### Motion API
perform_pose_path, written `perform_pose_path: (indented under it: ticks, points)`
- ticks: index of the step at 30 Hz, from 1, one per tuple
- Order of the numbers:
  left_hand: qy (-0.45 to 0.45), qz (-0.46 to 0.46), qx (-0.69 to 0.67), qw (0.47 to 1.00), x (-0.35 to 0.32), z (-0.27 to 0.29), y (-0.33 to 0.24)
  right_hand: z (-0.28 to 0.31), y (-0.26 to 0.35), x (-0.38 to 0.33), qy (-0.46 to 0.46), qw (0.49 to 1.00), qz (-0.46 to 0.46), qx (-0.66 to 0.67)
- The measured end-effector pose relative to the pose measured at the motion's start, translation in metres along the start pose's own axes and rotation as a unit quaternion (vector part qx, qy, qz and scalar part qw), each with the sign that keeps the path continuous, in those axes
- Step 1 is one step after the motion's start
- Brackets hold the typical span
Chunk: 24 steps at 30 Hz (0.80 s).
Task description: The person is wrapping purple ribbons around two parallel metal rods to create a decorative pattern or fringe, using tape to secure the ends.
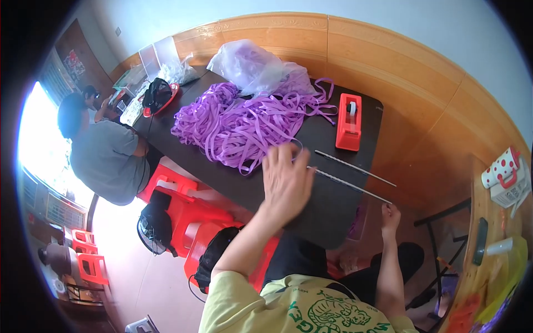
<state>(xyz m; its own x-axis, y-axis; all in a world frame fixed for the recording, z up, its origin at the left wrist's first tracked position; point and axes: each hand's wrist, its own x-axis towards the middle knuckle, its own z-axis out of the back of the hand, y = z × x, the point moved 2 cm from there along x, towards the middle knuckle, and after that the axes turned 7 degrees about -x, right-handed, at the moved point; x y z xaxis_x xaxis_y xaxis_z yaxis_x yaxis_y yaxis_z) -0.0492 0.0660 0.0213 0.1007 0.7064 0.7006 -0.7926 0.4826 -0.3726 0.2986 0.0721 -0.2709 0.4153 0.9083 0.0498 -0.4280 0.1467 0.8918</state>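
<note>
A large tangled heap of purple ribbon [244, 125] covers the middle of the dark table. My left hand [286, 176] is over the table at the heap's near right edge. Its fingers are bent and blurred, and a thin purple loop shows beside their tips; whether they grip it I cannot make out. My right hand [390, 215], off the table's right edge, is closed on the near end of a thin silver twisted rod [352, 186]. The rod's far end reaches my left hand. A second similar rod [355, 167] lies just beyond, sticking out past the table edge.
A red tape dispenser [348, 123] stands at the dark table's [322, 219] right end. Behind the heap is a clear plastic bag [252, 64]. Red stools [191, 211] bearing black bags stand at left. Another person [108, 150] sits further left. A wooden shelf [472, 266] is at right.
</note>
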Motion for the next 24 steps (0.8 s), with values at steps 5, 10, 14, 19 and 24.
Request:
perform_pose_path:
  ticks: [5,10,14,19,24]
  points:
    - [0.083,-0.023,0.143,0.986,-0.005,-0.018,0.035,0.028,0.115,-0.030,-0.064,0.991,0.116,0.002]
    - [0.130,-0.105,-0.139,0.976,-0.024,-0.001,-0.029,0.055,0.244,-0.079,-0.079,0.957,0.277,0.029]
    - [0.170,-0.173,-0.222,0.945,-0.044,0.010,-0.073,0.037,0.290,-0.109,0.119,0.895,0.425,0.057]
    - [0.156,-0.194,-0.335,0.909,-0.062,0.005,-0.088,0.034,0.283,-0.104,0.334,0.831,0.441,0.066]
    - [0.295,-0.066,-0.517,0.801,-0.062,0.000,-0.084,0.070,0.262,-0.101,0.372,0.825,0.396,0.158]
